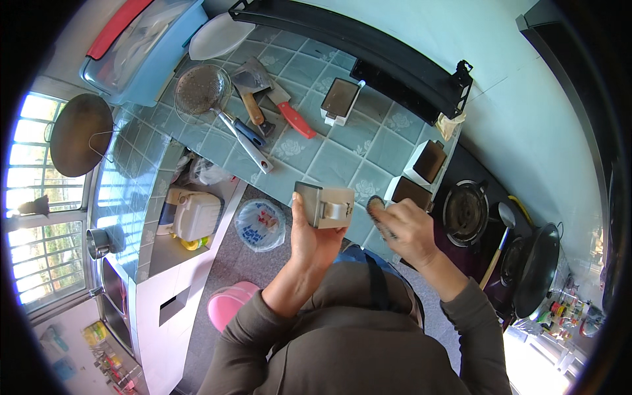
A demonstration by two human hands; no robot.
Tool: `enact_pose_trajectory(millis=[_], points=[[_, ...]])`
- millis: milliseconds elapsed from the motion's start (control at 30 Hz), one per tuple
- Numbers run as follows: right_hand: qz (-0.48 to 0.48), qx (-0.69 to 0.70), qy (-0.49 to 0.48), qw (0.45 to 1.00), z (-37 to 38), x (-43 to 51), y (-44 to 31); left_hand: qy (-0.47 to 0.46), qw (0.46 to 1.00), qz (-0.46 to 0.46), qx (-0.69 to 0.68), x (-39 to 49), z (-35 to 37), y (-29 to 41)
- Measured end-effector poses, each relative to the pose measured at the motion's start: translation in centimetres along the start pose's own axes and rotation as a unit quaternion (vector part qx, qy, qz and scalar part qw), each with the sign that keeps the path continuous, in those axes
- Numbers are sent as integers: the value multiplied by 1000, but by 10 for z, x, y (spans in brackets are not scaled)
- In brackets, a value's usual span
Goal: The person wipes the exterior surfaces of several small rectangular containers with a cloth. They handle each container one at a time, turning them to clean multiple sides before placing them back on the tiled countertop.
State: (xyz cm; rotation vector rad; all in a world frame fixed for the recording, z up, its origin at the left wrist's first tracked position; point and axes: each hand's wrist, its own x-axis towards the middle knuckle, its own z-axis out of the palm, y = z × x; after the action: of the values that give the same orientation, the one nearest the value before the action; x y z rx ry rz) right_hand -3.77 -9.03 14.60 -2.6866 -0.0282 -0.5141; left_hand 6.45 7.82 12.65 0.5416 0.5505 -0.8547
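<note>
My left hand [313, 247] grips a small box-shaped container [328, 205] with a dark lid edge, a handle and writing on its side. It is held tilted above the front edge of the tiled counter [340, 158]. In my right hand [412, 229] is a dark scrubber [377, 207], blurred and partly covered by the fingers, just right of the container and apart from it. Similar white containers with brown lids stand on the counter: one [340, 98] farther back, another [427, 160] at the right edge, and a third [409, 191] partly behind my right hand.
A mesh skimmer [201, 91], a wood-handled spatula [252, 106] and a red-handled knife [295, 118] lie on the counter's left. A black rack [355, 29] runs along the wall. Right are a gas stove [466, 212] and a wok [535, 271]. A lined bin [260, 224] stands below.
</note>
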Motion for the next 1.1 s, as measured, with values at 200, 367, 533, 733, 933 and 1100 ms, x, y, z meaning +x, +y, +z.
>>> enact_pose_trajectory(millis=[200, 367, 533, 733, 933, 1100], points=[[129, 265, 68, 953, -30, 25, -10, 47, 991, 93, 89, 0, 12, -4], [-7, 168, -41, 985, -34, 65, -29, 18, 969, 128, 208, -10, 17, -19], [70, 222, -82, 969, -16, 65, -24, 43, 980, 60, 183, -18, 16, -21], [85, 219, -90, 968, -5, 78, -21, -46, 975, 53, 213, -17, 0, -14], [174, 144, -69, 972, 23, 71, 50, -183, 930, 4, 319, -33, 12, -10], [409, 499, -16, 764, -10, 59, 38, -156, 949, -32, 273, -23, 12, 11]])
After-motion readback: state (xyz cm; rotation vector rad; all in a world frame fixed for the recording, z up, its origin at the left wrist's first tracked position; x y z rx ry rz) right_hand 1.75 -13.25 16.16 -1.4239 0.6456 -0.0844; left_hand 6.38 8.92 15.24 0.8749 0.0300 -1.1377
